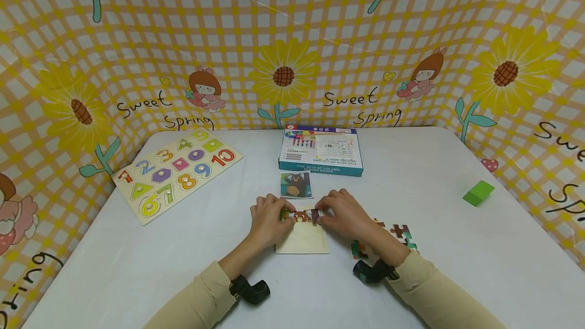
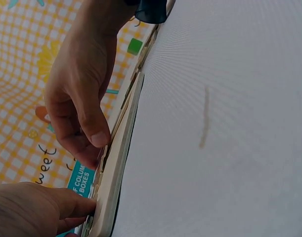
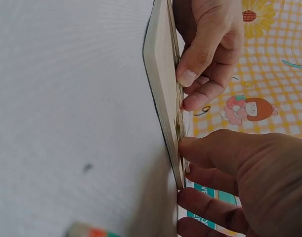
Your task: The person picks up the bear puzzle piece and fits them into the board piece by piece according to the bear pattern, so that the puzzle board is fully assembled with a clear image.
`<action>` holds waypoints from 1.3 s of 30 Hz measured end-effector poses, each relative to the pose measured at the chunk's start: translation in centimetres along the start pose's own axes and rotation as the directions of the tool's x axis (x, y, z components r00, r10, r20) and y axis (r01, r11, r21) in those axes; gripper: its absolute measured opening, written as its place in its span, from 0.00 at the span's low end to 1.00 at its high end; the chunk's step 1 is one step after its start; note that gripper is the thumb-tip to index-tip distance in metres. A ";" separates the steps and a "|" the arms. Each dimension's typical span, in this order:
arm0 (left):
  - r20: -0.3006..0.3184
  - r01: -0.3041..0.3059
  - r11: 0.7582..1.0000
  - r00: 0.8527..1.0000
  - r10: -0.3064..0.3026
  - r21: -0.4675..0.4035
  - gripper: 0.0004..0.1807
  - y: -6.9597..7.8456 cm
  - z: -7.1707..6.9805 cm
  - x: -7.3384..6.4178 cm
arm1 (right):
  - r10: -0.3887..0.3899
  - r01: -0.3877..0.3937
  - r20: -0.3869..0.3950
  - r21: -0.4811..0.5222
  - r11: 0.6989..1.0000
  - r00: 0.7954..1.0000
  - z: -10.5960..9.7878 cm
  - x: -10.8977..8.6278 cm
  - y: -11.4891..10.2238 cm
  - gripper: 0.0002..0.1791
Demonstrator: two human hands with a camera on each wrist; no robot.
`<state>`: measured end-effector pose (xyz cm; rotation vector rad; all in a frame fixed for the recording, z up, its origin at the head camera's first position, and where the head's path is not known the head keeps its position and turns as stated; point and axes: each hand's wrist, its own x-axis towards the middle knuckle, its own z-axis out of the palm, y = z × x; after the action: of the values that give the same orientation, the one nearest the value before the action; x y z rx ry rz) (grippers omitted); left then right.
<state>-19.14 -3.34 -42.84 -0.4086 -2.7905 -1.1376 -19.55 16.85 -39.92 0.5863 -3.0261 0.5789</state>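
A pale wooden puzzle board [image 1: 301,241] lies flat on the table, with a row of jigsaw pieces [image 1: 300,216] showing part of a brown bear along its far edge. My left hand [image 1: 268,221] pinches the left end of that row between thumb and fingers. Opposite it, my right hand [image 1: 348,215] pinches a dark piece at the row's right end. In the right wrist view, the right thumb [image 3: 195,150] presses at the board's face and other fingers reach past its corner. Just beyond the board lies a bear picture card [image 1: 295,185].
Loose jigsaw pieces [image 1: 400,231] lie beside and partly under my right forearm. A boxed toy set [image 1: 320,166] stands behind the card. At the left is a wooden number board [image 1: 180,194]; at the far right, a green block [image 1: 478,193]. A patterned cloth surrounds the table.
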 end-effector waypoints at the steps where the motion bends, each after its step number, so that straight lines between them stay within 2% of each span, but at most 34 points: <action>1: 0.001 -0.001 1.000 1.000 0.001 0.000 0.07 0.0 0.0 0.0 | 0.000 0.000 -0.001 -0.002 1.000 1.000 0.0 0.0 0.0 0.13; 21: -0.008 0.001 1.000 1.000 -0.001 0.012 0.09 0.5 -0.1 0.3 | -0.021 0.020 -0.018 -0.049 0.999 1.000 0.3 0.2 -0.1 0.13; 30: 0.021 -0.042 0.998 0.999 0.041 0.045 0.08 1.3 0.9 0.8 | -0.019 0.018 -0.022 -0.056 0.998 1.000 0.3 0.2 -0.1 0.14; 39: 0.024 -0.052 0.997 0.998 0.051 0.052 0.08 1.7 1.6 1.0 | -0.018 0.017 -0.023 -0.055 0.998 1.000 0.4 0.2 0.0 0.13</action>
<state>-19.64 -0.90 -42.66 -0.4881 -2.8054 -1.0528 -19.67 16.63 -40.29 0.5983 -3.0011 0.4968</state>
